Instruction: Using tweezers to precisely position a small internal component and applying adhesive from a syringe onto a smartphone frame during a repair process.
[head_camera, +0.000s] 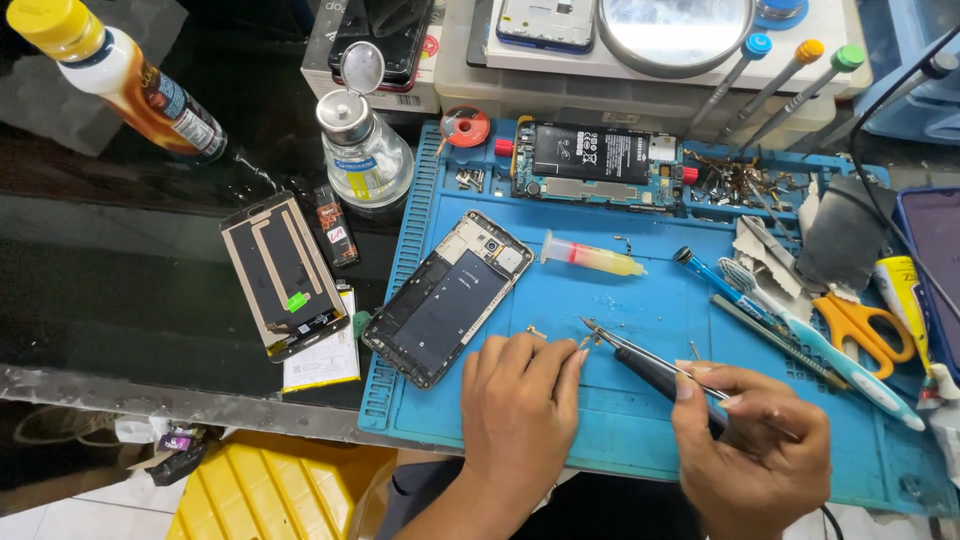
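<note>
My right hand (758, 445) grips black-handled tweezers (650, 365) whose tips point left over the blue work mat (620, 420). My left hand (520, 400) rests on the mat, its fingertips pinching a tiny gold part (584, 341) right at the tweezer tips. Just left of my left hand lies an opened phone frame (447, 296), tilted, with its black inner plate facing up. A second small gold piece (537, 331) lies on the mat beside it.
A syringe of yellowish paste (592, 257), a phone board with battery (595, 165), loose screws, a blue toothbrush (820, 340), orange scissors (865, 328) and screwdrivers sit on the mat. A detached screen panel (283, 272), a pump bottle (362, 150) and an orange bottle (120, 80) lie left.
</note>
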